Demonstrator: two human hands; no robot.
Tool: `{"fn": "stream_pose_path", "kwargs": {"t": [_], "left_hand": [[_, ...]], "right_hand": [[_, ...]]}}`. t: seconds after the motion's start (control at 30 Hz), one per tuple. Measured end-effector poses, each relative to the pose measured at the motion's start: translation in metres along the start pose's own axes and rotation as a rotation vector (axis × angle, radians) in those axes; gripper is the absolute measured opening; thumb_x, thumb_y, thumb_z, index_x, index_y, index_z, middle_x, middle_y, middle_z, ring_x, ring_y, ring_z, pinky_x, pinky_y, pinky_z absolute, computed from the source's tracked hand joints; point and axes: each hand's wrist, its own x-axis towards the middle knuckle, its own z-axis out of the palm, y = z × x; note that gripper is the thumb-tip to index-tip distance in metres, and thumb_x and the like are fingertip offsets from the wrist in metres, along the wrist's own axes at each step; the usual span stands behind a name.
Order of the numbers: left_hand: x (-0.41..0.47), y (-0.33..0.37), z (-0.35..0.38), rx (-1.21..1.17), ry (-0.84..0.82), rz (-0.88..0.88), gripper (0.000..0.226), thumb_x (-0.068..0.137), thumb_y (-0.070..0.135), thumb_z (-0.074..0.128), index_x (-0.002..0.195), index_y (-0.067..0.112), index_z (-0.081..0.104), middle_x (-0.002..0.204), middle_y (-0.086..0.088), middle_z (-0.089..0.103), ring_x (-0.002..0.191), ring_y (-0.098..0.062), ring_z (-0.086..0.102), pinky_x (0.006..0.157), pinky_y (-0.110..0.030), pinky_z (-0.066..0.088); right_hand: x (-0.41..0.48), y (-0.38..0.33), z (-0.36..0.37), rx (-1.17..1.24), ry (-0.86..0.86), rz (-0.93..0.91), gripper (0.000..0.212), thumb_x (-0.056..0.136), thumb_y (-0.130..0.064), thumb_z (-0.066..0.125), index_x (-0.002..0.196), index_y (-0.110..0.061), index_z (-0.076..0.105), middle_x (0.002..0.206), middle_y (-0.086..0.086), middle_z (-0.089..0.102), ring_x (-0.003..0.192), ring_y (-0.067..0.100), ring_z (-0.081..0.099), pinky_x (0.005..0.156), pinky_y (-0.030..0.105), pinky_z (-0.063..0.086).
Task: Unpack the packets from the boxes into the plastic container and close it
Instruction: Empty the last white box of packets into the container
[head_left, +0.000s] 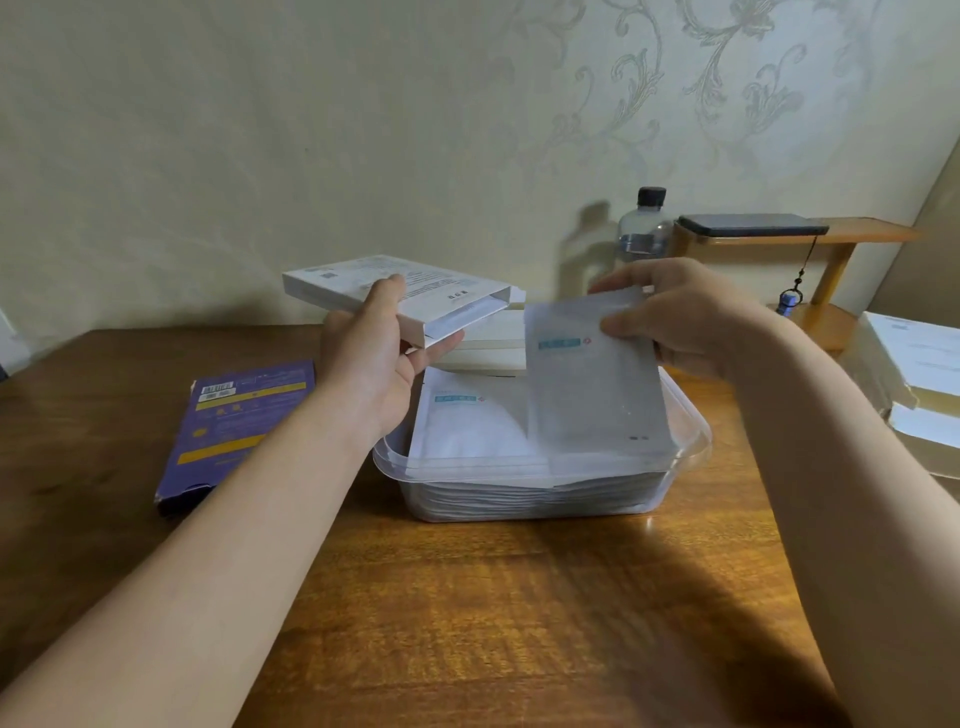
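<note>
In the head view, the left hand grips an open white box, held above the far side of the plastic container. The right hand pinches one packet near its top edge, with the lower part over the stacked packets inside the container, which stands on the tabletop. The unpacking step seems to be in hand. Next, the fingers should probably lower the packet flat and release it.

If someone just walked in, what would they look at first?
Probably the hands in the middle: the left hand holds up an open white box, and the right hand pinches a pale packet over the clear plastic container full of packets. A purple box lies on the table at left.
</note>
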Motion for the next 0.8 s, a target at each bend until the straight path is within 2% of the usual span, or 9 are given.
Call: {"fn": "stream_pose_path", "kwargs": {"t": [0.07,0.13,0.2,0.3,0.47,0.53,0.63,0.7,0.8], "left_hand": [[0.000,0.000,0.000,0.002,-0.003,0.001,0.009,0.097,0.014,0.067,0.100,0.009,0.060,0.091,-0.010,0.071,0.071,-0.019,0.075,0.066,-0.041,0.063],[0.001,0.001,-0.001,0.001,-0.001,0.000,0.009,0.097,0.014,0.067,0.101,0.009,0.060,0.091,-0.010,0.071,0.072,-0.020,0.075,0.065,-0.041,0.063],[0.001,0.001,0.000,0.002,-0.005,0.000,0.010,0.097,0.014,0.067,0.102,0.009,0.059,0.092,-0.011,0.072,0.074,-0.021,0.075,0.065,-0.041,0.063],[0.001,0.000,-0.001,0.008,-0.005,0.006,0.011,0.097,0.014,0.066,0.103,0.007,0.060,0.094,-0.012,0.071,0.076,-0.023,0.075,0.065,-0.042,0.063],[0.001,0.001,0.000,0.007,0.004,0.012,0.014,0.098,0.015,0.066,0.108,0.008,0.060,0.100,-0.013,0.070,0.081,-0.025,0.074,0.062,-0.040,0.063],[0.000,0.001,0.001,0.009,0.010,0.012,0.012,0.098,0.014,0.065,0.106,0.009,0.059,0.100,-0.012,0.070,0.083,-0.026,0.073,0.062,-0.040,0.063],[-0.001,0.001,0.001,0.010,0.014,0.012,0.009,0.098,0.014,0.065,0.100,0.010,0.058,0.100,-0.012,0.069,0.082,-0.025,0.073,0.065,-0.043,0.064],[-0.002,0.002,0.001,0.009,0.009,0.010,0.009,0.098,0.014,0.065,0.099,0.011,0.058,0.099,-0.011,0.069,0.081,-0.023,0.073,0.066,-0.043,0.064],[-0.003,0.003,0.001,0.009,0.001,0.007,0.007,0.098,0.013,0.065,0.099,0.010,0.058,0.096,-0.010,0.069,0.078,-0.021,0.072,0.066,-0.043,0.064]], "right_hand": [[0.000,0.003,0.004,-0.169,0.008,-0.009,0.030,0.084,0.000,0.073,0.104,-0.022,0.069,0.105,0.012,0.067,0.092,0.029,0.069,0.078,0.046,0.061],[-0.002,0.002,0.008,-0.394,0.012,-0.086,0.034,0.082,-0.008,0.077,0.110,-0.026,0.069,0.105,0.008,0.067,0.090,0.023,0.067,0.078,0.037,0.059],[-0.006,-0.002,0.011,-0.618,-0.001,-0.166,0.035,0.081,-0.014,0.078,0.111,-0.029,0.068,0.103,0.003,0.061,0.088,0.020,0.060,0.073,0.027,0.047],[-0.012,-0.009,0.015,-0.901,-0.016,-0.193,0.027,0.081,-0.014,0.076,0.102,-0.027,0.067,0.094,-0.002,0.055,0.088,0.019,0.051,0.063,0.026,0.037],[-0.022,-0.021,0.026,-1.185,-0.043,-0.242,0.017,0.083,-0.005,0.070,0.100,-0.005,0.070,0.108,0.011,0.066,0.100,0.029,0.061,0.085,0.036,0.053],[-0.031,-0.031,0.034,-1.200,-0.156,-0.212,0.032,0.085,-0.019,0.075,0.115,-0.013,0.068,0.120,0.004,0.064,0.110,0.026,0.059,0.090,0.034,0.048],[-0.037,-0.037,0.041,-1.214,-0.351,-0.130,0.071,0.079,-0.050,0.077,0.142,-0.032,0.048,0.144,-0.006,0.050,0.131,0.022,0.047,0.104,0.038,0.037],[-0.035,-0.034,0.044,-1.264,-0.464,-0.097,0.091,0.073,-0.065,0.073,0.150,-0.040,0.033,0.156,-0.010,0.037,0.142,0.020,0.037,0.116,0.043,0.030],[-0.028,-0.028,0.043,-1.332,-0.567,-0.020,0.102,0.071,-0.073,0.068,0.155,-0.041,0.020,0.161,-0.008,0.027,0.146,0.022,0.029,0.119,0.045,0.025]]}}
